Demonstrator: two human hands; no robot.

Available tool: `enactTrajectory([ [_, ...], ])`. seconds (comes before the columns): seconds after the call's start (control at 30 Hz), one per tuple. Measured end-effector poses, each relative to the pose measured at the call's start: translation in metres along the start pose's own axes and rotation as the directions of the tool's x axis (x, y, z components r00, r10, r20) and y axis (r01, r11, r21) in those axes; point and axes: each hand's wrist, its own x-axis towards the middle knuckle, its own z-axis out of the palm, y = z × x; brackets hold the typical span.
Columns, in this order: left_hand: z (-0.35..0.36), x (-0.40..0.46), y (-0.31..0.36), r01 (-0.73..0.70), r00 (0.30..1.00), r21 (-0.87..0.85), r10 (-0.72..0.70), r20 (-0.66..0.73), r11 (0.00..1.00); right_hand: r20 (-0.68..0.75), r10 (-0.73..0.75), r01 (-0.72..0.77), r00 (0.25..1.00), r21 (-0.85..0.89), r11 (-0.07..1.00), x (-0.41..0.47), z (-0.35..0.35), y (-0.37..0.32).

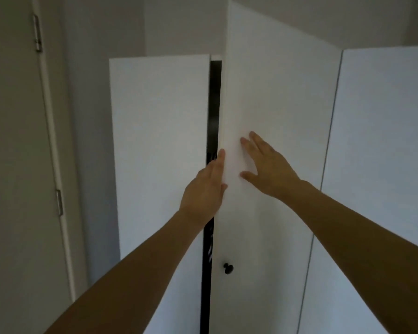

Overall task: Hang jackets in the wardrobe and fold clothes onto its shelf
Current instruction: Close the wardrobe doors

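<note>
Against pale walls the wardrobe (pixel 159 141) is standing dead ahead, its door (pixel 275 104) ajar, right hand (pixel 268 167) pressing flat, fingers spread and holding nothing, left hand (pixel 205 189) hugging the edge, its fingers partly hidden, grip unclear, so it should be swinging wide and evenly.

Plain white flat-panel wardrobe doors (pixel 275 97); small round black knob (pixel 228 268); black gap (pixel 214 104) between doors; off-white room door (pixel 12 141), silver metal hinges (pixel 37 33).
</note>
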Motion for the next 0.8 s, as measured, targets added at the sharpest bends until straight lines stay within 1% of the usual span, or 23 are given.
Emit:
enactTrajectory([
  [0.07,0.013,0.014,-0.031,0.019,0.999,0.11,-0.023,0.038,0.994,0.033,0.016,-0.012,0.999,-0.133,0.991,0.018,0.027,-0.001],
  [0.13,0.028,0.028,-0.06,0.032,0.996,0.238,-0.05,0.074,0.971,0.061,0.07,-0.056,0.996,-0.217,0.975,0.035,0.053,0.002],
  [0.2,0.043,0.043,-0.085,0.022,0.994,0.337,-0.058,0.098,0.941,0.074,0.129,-0.106,0.989,-0.255,0.961,0.051,0.076,0.007],
  [0.27,0.06,0.057,-0.106,-0.009,0.992,0.388,-0.04,0.117,0.922,0.063,0.158,-0.135,0.985,-0.278,0.951,0.066,0.097,0.012],
  [0.37,0.082,0.076,-0.135,-0.065,0.992,0.431,0.011,0.126,0.9,0.043,0.191,-0.168,0.981,-0.309,0.936,0.084,0.125,0.019],
  [0.5,0.107,0.098,-0.163,-0.111,0.986,0.384,0.053,0.158,0.917,0.036,0.207,-0.181,0.978,-0.352,0.918,0.1,0.15,0.03],
  [0.63,0.129,0.115,-0.184,-0.142,0.983,0.386,0.085,0.162,0.912,0.032,0.225,-0.197,0.974,-0.375,0.906,0.11,0.165,0.04],
  [0.8,0.147,0.127,-0.199,-0.172,0.984,0.471,0.128,0.125,0.865,0.032,0.268,-0.233,0.963,-0.403,0.885,0.122,0.177,0.046],
])
